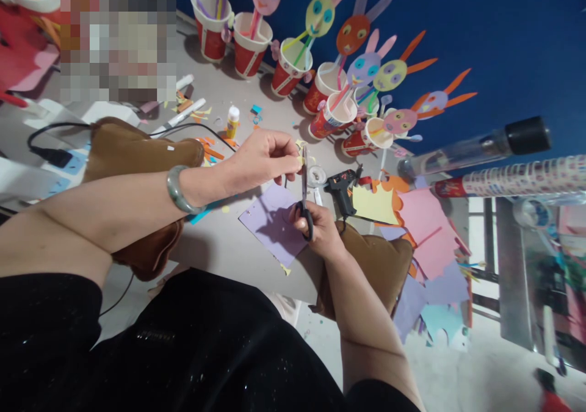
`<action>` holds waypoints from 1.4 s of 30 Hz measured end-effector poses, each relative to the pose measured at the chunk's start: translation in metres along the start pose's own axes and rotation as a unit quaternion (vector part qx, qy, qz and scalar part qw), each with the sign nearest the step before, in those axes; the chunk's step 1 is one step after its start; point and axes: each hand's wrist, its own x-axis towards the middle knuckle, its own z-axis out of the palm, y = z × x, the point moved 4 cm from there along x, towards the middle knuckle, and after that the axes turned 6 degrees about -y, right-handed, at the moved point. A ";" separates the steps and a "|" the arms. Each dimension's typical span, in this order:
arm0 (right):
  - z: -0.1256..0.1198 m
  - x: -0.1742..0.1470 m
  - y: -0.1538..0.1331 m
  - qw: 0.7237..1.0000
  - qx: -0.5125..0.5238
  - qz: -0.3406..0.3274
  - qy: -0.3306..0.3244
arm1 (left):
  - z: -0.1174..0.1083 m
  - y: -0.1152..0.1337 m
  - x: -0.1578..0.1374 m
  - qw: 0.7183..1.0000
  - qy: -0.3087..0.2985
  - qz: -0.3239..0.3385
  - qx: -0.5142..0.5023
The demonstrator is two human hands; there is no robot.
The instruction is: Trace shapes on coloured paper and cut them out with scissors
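Between the fingertips of my left hand (pixel 270 159) is a small piece of pale yellow paper (pixel 301 149). My right hand (pixel 320 227) is closed round the black handles of a pair of scissors (pixel 305 195), whose blades point away from me and reach up beside the yellow paper. Whether the blades touch the paper I cannot tell. Below both hands a purple sheet of paper (pixel 274 223) lies on the table, with their shadow across it. A roll of clear tape (pixel 315 176) and a black glue gun (pixel 342 191) lie just right of the scissors.
Red-and-white paper cups (pixel 288 70) with paper rabbit heads on straws line the back by the blue wall. A glue stick (pixel 232 122) stands behind my left hand. Brown cushions (pixel 141 149) lie under both forearms. Coloured paper sheets (pixel 430 229) and a stack of cups (pixel 513 177) are at right.
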 end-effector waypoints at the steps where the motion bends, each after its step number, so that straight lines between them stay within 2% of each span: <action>1: 0.000 0.000 0.000 1.000 0.000 0.001 0.001 | 0.000 0.000 0.000 1.000 0.000 0.000 -0.001; 42: 0.000 -0.001 -0.003 1.000 -0.007 0.008 0.007 | -0.001 0.000 0.001 1.000 0.012 0.009 -0.019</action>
